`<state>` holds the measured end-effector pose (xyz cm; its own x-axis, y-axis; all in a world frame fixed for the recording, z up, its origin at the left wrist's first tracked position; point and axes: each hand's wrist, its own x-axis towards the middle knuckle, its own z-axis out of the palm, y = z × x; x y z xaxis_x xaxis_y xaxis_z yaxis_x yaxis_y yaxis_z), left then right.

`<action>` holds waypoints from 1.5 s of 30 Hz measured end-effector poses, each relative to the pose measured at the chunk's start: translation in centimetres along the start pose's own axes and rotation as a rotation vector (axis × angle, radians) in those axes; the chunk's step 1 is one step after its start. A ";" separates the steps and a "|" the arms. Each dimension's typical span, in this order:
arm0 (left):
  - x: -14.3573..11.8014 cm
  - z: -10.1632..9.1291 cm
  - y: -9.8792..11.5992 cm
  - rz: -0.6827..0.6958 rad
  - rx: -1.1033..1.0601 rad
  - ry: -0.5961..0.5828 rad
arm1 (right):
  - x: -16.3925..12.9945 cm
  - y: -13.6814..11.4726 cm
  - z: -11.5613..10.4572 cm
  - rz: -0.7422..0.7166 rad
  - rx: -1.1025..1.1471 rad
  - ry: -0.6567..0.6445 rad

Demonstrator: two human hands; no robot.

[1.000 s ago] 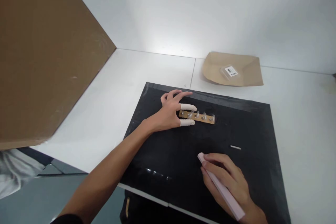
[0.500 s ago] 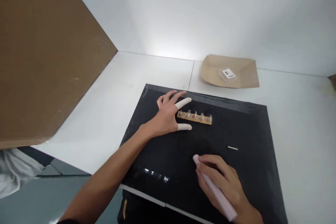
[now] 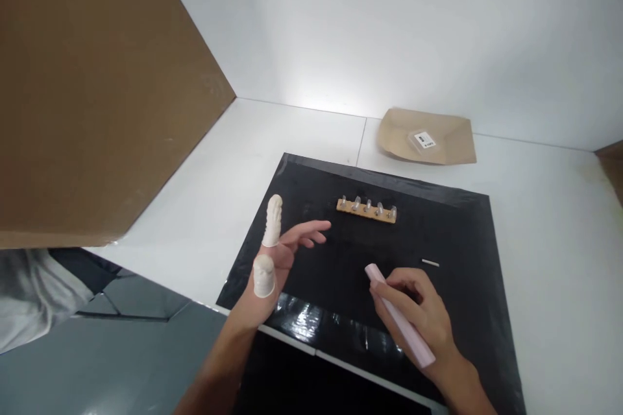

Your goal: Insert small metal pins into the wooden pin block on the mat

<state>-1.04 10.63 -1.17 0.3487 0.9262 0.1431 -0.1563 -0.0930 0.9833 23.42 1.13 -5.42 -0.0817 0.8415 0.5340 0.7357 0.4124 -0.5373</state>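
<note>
My left hand (image 3: 280,256) is raised over the left part of the black mat (image 3: 335,266), palm turned up and fingers spread, holding nothing. White finger cots cover its thumb and index finger. My right hand (image 3: 418,311) is closed round a pale pink bar (image 3: 402,324), which slants with its far end toward the mat's middle. Beyond both hands lies a narrow tan strip (image 3: 367,210) with several small clear pieces standing along it. A short thin light-coloured stick (image 3: 430,263) rests on the mat, just beyond my right hand.
A brown paper tray (image 3: 452,139) stands on the white table behind the mat, with a small clear labelled case (image 3: 423,141) in it. A large brown panel (image 3: 97,97) rises at the left. Grey-white fabric (image 3: 39,298) shows at lower left.
My left hand has moved away from the tan strip, back toward me, and turned palm up. My right hand still grips the pink bar, slightly raised. The camera view has shifted a little.
</note>
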 end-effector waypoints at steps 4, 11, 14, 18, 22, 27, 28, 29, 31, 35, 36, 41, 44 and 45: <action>-0.7 1.5 0.8 -0.002 -0.131 -0.134 | 1.4 -0.5 -0.8 -0.006 -0.014 0.042; -2.2 2.8 3.6 -0.059 -0.052 -0.366 | 1.3 -3.1 -3.0 0.246 0.251 0.108; -2.8 3.7 4.1 -0.052 -0.019 -0.426 | 0.8 -4.6 -3.3 0.382 0.392 0.247; -2.8 5.0 3.6 -0.009 -0.034 -0.561 | 0.6 -6.2 -3.6 0.426 0.453 0.376; -2.2 6.2 2.7 0.009 -0.055 -0.626 | 0.8 -6.8 -3.6 0.515 0.484 0.410; -1.4 7.6 2.4 0.038 -0.015 -0.693 | 0.7 -6.8 -3.5 0.574 0.554 0.431; -1.3 7.9 2.3 0.061 -0.010 -0.711 | 0.6 -6.7 -3.4 0.581 0.573 0.435; -1.1 8.3 2.2 0.085 -0.007 -0.732 | 0.5 -6.7 -3.4 0.590 0.592 0.437; -0.8 8.8 1.9 0.153 -0.003 -0.759 | 0.3 -6.6 -3.5 0.609 0.620 0.443; -0.7 9.7 1.1 0.226 0.004 -0.745 | -0.1 -6.4 -3.9 0.635 0.642 0.457; -0.7 9.8 0.9 0.213 0.011 -0.748 | -0.1 -6.3 -4.0 0.638 0.642 0.459; -0.8 10.4 0.1 0.191 0.023 -0.765 | 0.2 -6.1 -4.4 0.682 0.631 0.473; -1.0 10.8 -0.2 0.135 0.054 -0.766 | 0.4 -5.9 -4.4 0.719 0.648 0.504; -1.0 10.9 -0.2 0.122 0.050 -0.763 | 0.4 -5.8 -4.4 0.727 0.665 0.519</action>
<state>8.75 5.69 -0.31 0.8747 0.4019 0.2710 -0.1993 -0.2113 0.9569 22.07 -2.48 0.80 0.6279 0.7746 0.0751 -0.0252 0.1166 -0.9929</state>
